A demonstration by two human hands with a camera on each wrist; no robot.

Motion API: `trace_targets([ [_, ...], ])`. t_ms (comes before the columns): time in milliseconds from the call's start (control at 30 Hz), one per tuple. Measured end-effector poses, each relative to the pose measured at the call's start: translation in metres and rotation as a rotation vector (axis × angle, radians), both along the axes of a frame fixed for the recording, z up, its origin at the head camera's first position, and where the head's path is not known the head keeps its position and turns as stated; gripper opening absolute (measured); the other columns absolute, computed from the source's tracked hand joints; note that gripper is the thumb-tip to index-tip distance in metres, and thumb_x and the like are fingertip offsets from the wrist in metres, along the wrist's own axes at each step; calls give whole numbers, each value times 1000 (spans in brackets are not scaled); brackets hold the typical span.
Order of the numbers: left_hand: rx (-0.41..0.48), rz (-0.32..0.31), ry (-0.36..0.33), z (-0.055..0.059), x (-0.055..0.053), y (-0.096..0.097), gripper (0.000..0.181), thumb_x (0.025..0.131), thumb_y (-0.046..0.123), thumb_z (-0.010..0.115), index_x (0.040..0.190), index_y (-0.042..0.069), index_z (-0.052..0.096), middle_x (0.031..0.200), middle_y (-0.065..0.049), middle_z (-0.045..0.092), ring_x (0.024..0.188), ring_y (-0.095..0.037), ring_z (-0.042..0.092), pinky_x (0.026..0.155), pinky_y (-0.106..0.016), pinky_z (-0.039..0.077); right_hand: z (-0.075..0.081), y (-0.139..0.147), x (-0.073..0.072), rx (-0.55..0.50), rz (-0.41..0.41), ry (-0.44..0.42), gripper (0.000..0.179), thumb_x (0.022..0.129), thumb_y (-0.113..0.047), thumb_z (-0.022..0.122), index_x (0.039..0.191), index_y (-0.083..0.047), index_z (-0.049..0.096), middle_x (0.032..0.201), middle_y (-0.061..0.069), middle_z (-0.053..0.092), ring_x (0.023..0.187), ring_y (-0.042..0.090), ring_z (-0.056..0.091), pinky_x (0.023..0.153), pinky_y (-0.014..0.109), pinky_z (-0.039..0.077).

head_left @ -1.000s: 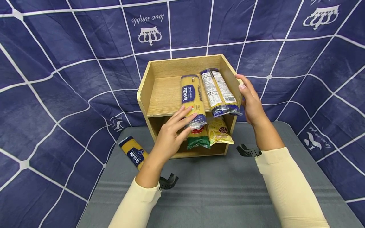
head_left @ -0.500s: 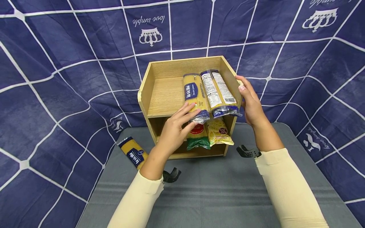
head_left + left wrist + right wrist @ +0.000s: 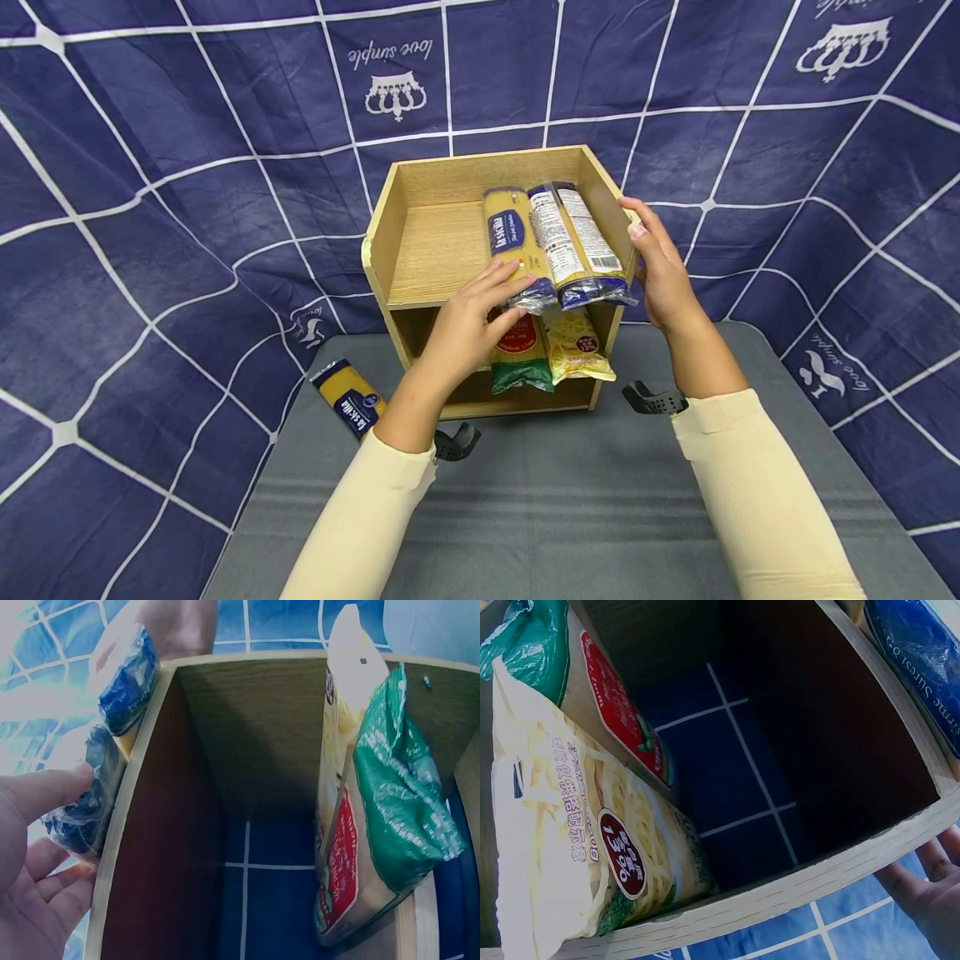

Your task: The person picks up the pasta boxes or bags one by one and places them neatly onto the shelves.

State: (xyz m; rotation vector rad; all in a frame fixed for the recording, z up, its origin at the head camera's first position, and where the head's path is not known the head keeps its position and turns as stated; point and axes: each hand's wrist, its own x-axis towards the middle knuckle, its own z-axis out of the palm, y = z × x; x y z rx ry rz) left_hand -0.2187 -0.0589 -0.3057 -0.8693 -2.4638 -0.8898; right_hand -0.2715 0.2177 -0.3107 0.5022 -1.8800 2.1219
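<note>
On the wooden shelf unit's top level (image 3: 435, 258), a spaghetti pack (image 3: 508, 227) with a blue label lies lengthwise, its crinkled end reaching the front edge. My left hand (image 3: 467, 329) grips this near end; the left wrist view shows the thumb (image 3: 64, 791) on one side and fingers (image 3: 67, 896) on the other. Right beside it lies a second spaghetti pack (image 3: 566, 237), white printed side up, along the right wall. My right hand (image 3: 663, 279) touches that wall from outside, with thumb and forefinger at its front corner; in the right wrist view its fingers (image 3: 907, 889) are against the outer side.
The compartment below holds a green-ended bag (image 3: 522, 367) with a red label and a yellow noodle bag (image 3: 576, 346), both jutting out in front. Another spaghetti pack (image 3: 348, 398) lies on the grey table (image 3: 540, 500) at left, partly behind my left forearm. Blue cloth (image 3: 225, 100) hangs behind.
My left hand has moved the spaghetti pack rightward and farther back, closing the gap to the second pack. The right hand has stayed at the shelf's side wall.
</note>
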Motion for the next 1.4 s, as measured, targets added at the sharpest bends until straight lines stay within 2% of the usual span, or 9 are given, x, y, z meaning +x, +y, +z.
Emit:
trace_targets([
  [233,-15,11,-13,3,-6,1,43,96,23,68,139,25,64,154,2,50,150,-16,38,122,-40,32,1,1,0,-2,1,9,46,104,-33,42,149,-27,47,132,3,47,113,18,50,86,29,47],
  [400,0,13,-13,0,-7,2,47,95,22,71,140,25,62,155,3,49,150,-15,36,122,-40,31,1,2,-1,-8,4,10,45,104,-33,42,148,-28,47,132,3,48,112,18,51,85,28,48],
  [600,48,28,5,-8,-3,8,56,91,15,74,144,22,58,158,0,46,153,-16,31,123,-41,30,2,2,-2,-8,6,12,45,104,-33,43,148,-27,47,131,4,48,111,18,51,84,28,48],
  [733,102,22,5,-14,5,7,63,91,12,73,150,22,51,162,0,40,154,-15,26,121,-44,34,2,3,-1,-12,6,12,45,104,-32,42,148,-26,48,131,4,49,111,18,52,84,27,48],
  [867,237,6,-41,-23,18,1,65,93,7,68,152,26,48,162,3,39,153,-12,29,118,-46,38,4,3,1,-32,16,1,45,103,-30,44,148,-25,49,131,5,49,110,19,53,83,28,49],
  [1000,486,-8,-103,-34,32,-9,58,92,-3,59,144,21,56,150,2,54,142,-13,46,113,-40,44,7,3,4,-62,34,-9,43,103,-28,47,146,-23,52,134,5,49,113,22,52,85,31,49],
  [1100,627,-32,-143,-43,40,-20,54,92,-7,56,142,15,57,139,-2,61,133,-16,55,108,-33,48,9,3,5,-66,46,-9,42,103,-26,48,144,-22,54,136,5,48,117,23,50,88,33,48],
  [1267,721,-46,-208,-54,50,-40,55,95,-7,55,147,12,51,134,-11,64,127,-25,59,102,-27,51,12,3,8,-59,44,-5,38,104,-22,50,140,-20,58,135,6,50,117,24,50,87,33,49],
  [1400,770,3,-247,-64,53,-57,54,96,-6,55,145,15,52,131,-14,65,124,-26,60,98,-23,51,13,5,8,-55,40,-4,36,104,-21,50,139,-20,60,136,5,50,116,23,50,85,32,50],
])
